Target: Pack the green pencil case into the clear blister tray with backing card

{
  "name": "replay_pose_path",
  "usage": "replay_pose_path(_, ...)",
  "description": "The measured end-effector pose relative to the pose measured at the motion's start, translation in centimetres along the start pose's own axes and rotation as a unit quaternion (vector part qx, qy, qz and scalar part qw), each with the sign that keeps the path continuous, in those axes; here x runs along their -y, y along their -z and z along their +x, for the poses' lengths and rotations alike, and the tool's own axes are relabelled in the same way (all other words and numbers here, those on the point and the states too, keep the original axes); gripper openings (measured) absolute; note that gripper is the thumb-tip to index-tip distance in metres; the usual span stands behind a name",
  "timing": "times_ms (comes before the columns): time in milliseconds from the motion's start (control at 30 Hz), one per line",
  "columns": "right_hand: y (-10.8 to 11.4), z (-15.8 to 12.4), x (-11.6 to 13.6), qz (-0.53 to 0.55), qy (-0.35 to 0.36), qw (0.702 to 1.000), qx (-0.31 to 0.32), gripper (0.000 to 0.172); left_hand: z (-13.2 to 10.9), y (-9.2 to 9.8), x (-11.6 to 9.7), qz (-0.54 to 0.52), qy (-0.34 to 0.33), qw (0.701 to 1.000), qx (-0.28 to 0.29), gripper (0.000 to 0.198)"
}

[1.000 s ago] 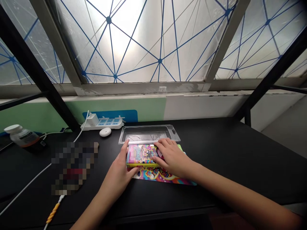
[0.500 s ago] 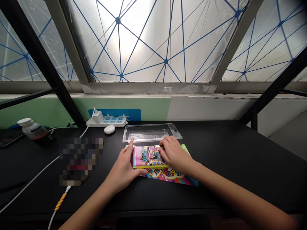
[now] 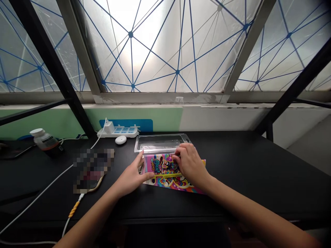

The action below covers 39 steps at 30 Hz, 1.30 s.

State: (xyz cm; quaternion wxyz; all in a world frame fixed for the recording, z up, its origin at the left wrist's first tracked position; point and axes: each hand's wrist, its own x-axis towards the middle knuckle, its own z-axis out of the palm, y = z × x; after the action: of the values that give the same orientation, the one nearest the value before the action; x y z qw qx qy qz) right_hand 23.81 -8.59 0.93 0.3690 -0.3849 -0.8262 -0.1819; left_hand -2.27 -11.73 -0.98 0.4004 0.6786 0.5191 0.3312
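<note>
A small colourful box lies on a bright printed card on the black table. My left hand grips the box's left end, thumb under the near edge and a finger up along the far corner. My right hand rests on the box's right half with its fingers curled over the top. Just behind the box lies a clear plastic blister tray, open side up.
A white power strip with a plug and a white round puck sit by the wall. A white-capped bottle stands far left. White cables run across the left of the table beside a blurred patch.
The view has shifted a little. Both hands stay on the box, which now looks slightly raised and tilted off the card, with the right fingers bunched closer at its far edge.
</note>
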Motion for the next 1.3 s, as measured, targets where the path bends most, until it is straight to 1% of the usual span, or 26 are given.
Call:
replay_pose_path(67,1.6,-0.9,0.5,0.001,0.06,0.998,-0.021,0.005,-0.4,0.6,0.0,-0.029,0.023,0.998,0.052,0.113)
replay_pose_path(100,2.5,-1.5,0.9,0.007,0.086,0.996,-0.016,0.003,-0.6,0.9,-0.1,-0.025,0.029,0.997,0.068,0.118)
replay_pose_path(167,4.2,-2.7,1.7,0.029,0.119,0.992,0.019,0.003,-1.1,1.2,-0.3,0.001,0.026,0.997,0.075,0.124)
replay_pose_path(233,5.7,-3.8,2.2,0.063,0.127,0.987,0.079,0.005,-1.5,1.5,-0.6,0.016,0.012,0.996,0.084,0.125)
replay_pose_path(267,6.3,-4.3,2.2,0.084,0.123,0.982,0.119,0.002,-1.6,1.8,-0.7,0.015,0.005,0.996,0.092,0.122)
replay_pose_path(300,6.9,-4.7,2.0,0.107,0.115,0.974,0.162,0.006,-1.7,2.1,-0.7,0.012,-0.002,0.995,0.103,0.119)
replay_pose_path(367,7.6,-5.2,0.7,0.146,0.079,0.957,0.237,0.025,-1.7,2.8,-0.6,-0.005,-0.019,0.992,0.128,0.114)
replay_pose_path(400,7.8,-5.4,-0.2,0.16,0.047,0.951,0.262,0.036,-1.7,3.1,-0.4,-0.017,-0.026,0.99,0.138,0.112)
replay_pose_path(433,7.9,-5.5,-1.4,0.171,0.007,0.947,0.273,0.045,-1.7,3.4,-0.2,-0.031,-0.031,0.989,0.143,0.111)
replay_pose_path(467,7.9,-5.6,-2.5,0.179,-0.043,0.945,0.271,0.05,-1.6,3.5,0.0,-0.045,-0.032,0.988,0.144,0.11)
replay_pose_path(500,7.7,-5.7,-3.7,0.19,-0.098,0.941,0.263,0.051,-1.6,3.5,0.2,-0.057,-0.03,0.988,0.141,0.108)
replay_pose_path(600,6.7,-5.8,-6.3,0.237,-0.243,0.911,0.234,0.041,-1.4,2.8,0.6,-0.092,-0.014,0.99,0.109,0.089)
replay_pose_path(633,6.3,-5.8,-6.7,0.248,-0.275,0.902,0.222,0.04,-1.4,2.4,0.6,-0.104,-0.009,0.99,0.091,0.082)
replay_pose_path(700,5.3,-5.9,-7.0,0.251,-0.304,0.897,0.201,0.043,-1.3,1.7,0.6,-0.113,-0.001,0.992,0.056,0.073)
replay_pose_path(733,4.8,-6.0,-7.0,0.244,-0.307,0.898,0.199,0.046,-1.3,1.4,0.6,-0.103,-0.001,0.994,0.04,0.071)
replay_pose_path(800,4.2,-6.3,-6.7,0.225,-0.3,0.9,0.223,0.057,-1.4,0.9,0.6,-0.052,-0.007,0.998,0.019,0.072)
replay_pose_path(867,3.8,-6.9,-6.4,0.208,-0.291,0.899,0.254,0.066,-1.6,0.5,0.6,0.015,-0.018,1.0,0.009,0.082)
replay_pose_path(900,3.7,-7.3,-6.3,0.198,-0.285,0.901,0.258,0.068,-1.7,0.2,0.6,0.046,-0.023,0.999,0.003,0.089)
replay_pose_path(967,3.7,-8.1,-6.3,0.176,-0.265,0.915,0.248,0.073,-2.0,-0.4,0.4,0.097,-0.033,0.995,-0.016,0.101)
replay_pose_path(1000,3.7,-8.4,-6.3,0.164,-0.249,0.924,0.238,0.076,-2.0,-0.7,0.3,0.116,-0.042,0.992,-0.034,0.103)
replay_pose_path(1067,3.8,-8.6,-6.3,0.142,-0.206,0.944,0.212,0.082,-1.8,-1.2,-0.1,0.144,-0.071,0.983,-0.086,0.097)
replay_pose_path(1133,3.8,-8.0,-6.4,0.136,-0.16,0.963,0.168,0.081,-0.9,-1.2,-0.9,0.156,-0.116,0.969,-0.154,0.085)
replay_pose_path(1200,3.5,-6.4,-6.4,0.141,-0.12,0.977,0.109,0.073,0.7,-0.6,-1.8,0.146,-0.154,0.953,-0.215,0.075)
replay_pose_path(1233,3.2,-5.4,-6.4,0.144,-0.109,0.98,0.079,0.07,1.7,-0.2,-2.4,0.132,-0.165,0.949,-0.235,0.073)
replay_pose_path(1300,2.3,-3.3,-6.6,0.152,-0.112,0.982,0.023,0.065,3.9,0.8,-3.4,0.11,-0.17,0.945,-0.258,0.074)
